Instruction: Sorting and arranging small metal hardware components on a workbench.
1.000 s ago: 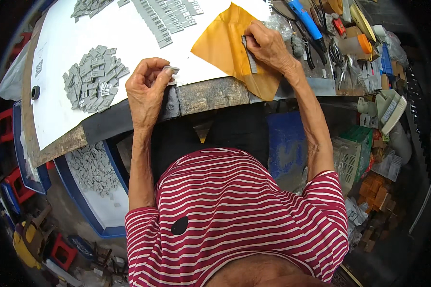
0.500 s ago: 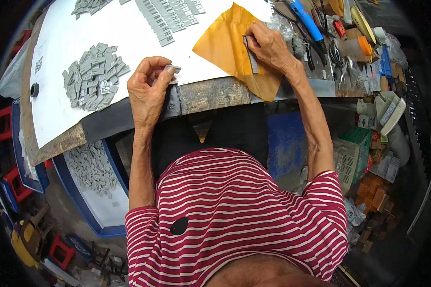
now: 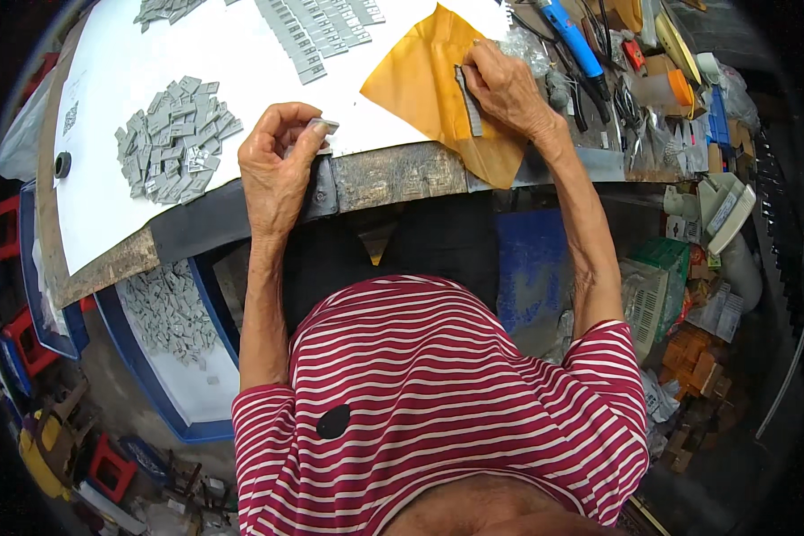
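My left hand is closed at the table's front edge, pinching a small flat grey piece between thumb and fingertips. Over on the right, my right hand rests with curled fingers on an orange sheet. Its fingertips are against a narrow grey strip lying on that sheet; whether they grip the strip or something smaller is hidden. Left of my left hand lies a loose heap of similar grey pieces. Farther back, more of them lie in slanting rows on the white paper.
A second heap sits at the far left. Pliers, a blue pen-shaped tool and plastic bags crowd the right side. A blue tray with many grey pieces stands below the table's left edge. A black ring lies at left.
Almost nothing differs. Both hands keep their places and holds, and the view has shifted very slightly.
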A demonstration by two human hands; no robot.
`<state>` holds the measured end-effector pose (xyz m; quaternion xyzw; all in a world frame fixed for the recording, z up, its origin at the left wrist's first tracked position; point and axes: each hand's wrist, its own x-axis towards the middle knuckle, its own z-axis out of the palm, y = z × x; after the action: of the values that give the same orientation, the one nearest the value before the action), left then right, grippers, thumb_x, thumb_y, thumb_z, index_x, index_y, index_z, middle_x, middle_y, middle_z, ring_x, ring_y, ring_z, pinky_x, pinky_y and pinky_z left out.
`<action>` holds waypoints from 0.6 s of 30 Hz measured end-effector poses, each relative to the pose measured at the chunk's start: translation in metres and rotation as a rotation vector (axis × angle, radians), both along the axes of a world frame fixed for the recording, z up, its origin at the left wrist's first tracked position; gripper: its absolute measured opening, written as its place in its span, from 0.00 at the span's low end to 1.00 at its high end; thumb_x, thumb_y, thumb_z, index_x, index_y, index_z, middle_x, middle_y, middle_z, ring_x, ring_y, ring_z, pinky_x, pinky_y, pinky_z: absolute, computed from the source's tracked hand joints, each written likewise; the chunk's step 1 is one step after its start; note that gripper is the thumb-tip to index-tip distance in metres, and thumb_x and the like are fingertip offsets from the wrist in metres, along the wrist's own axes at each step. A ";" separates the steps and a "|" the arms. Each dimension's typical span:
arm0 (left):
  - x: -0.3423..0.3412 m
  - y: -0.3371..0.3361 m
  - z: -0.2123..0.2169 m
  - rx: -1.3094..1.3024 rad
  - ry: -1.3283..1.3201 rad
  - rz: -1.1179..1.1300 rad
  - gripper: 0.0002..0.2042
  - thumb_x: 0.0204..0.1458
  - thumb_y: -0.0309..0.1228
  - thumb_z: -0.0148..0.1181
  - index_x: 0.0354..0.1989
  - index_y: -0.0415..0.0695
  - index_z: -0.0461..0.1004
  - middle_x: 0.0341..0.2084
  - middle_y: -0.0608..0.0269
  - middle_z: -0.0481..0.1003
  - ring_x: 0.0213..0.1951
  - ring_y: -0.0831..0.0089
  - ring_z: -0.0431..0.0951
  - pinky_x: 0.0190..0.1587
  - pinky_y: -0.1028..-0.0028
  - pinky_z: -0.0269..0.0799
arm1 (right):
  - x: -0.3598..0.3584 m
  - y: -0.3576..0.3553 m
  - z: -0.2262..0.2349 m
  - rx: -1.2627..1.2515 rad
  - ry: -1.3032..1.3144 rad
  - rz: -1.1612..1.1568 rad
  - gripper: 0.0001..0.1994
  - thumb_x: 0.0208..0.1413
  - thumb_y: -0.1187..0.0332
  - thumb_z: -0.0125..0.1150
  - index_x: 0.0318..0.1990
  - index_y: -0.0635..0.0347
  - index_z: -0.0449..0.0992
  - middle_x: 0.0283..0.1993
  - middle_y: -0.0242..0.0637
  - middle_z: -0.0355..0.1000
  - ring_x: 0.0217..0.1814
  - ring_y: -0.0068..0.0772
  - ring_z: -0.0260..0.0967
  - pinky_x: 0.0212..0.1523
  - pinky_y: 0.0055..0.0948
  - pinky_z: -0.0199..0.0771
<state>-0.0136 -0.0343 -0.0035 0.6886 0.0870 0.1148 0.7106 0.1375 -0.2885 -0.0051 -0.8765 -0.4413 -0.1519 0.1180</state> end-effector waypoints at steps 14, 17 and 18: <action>0.000 0.000 -0.002 0.030 -0.004 0.007 0.06 0.47 0.22 0.56 0.34 0.36 0.71 0.24 0.66 0.72 0.27 0.83 0.71 0.32 0.84 0.69 | 0.005 -0.002 0.000 0.027 0.048 0.069 0.04 0.46 0.79 0.51 0.31 0.65 0.64 0.27 0.44 0.64 0.27 0.47 0.66 0.26 0.35 0.67; 0.000 0.000 -0.001 0.039 -0.001 0.001 0.06 0.47 0.22 0.56 0.34 0.36 0.71 0.24 0.66 0.72 0.27 0.83 0.71 0.32 0.84 0.69 | 0.002 -0.001 0.005 0.023 0.092 0.056 0.05 0.46 0.80 0.50 0.32 0.65 0.65 0.28 0.44 0.65 0.28 0.47 0.67 0.27 0.35 0.67; 0.000 0.000 -0.001 0.039 -0.005 0.003 0.06 0.47 0.22 0.56 0.34 0.36 0.71 0.24 0.66 0.72 0.27 0.83 0.71 0.32 0.84 0.69 | 0.002 0.000 0.005 0.022 0.092 0.057 0.05 0.46 0.80 0.50 0.32 0.65 0.65 0.28 0.44 0.65 0.28 0.47 0.67 0.27 0.35 0.67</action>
<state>-0.0140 -0.0345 -0.0043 0.7020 0.0838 0.1194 0.6971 0.1398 -0.2890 -0.0002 -0.8683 -0.4585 -0.1128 0.1521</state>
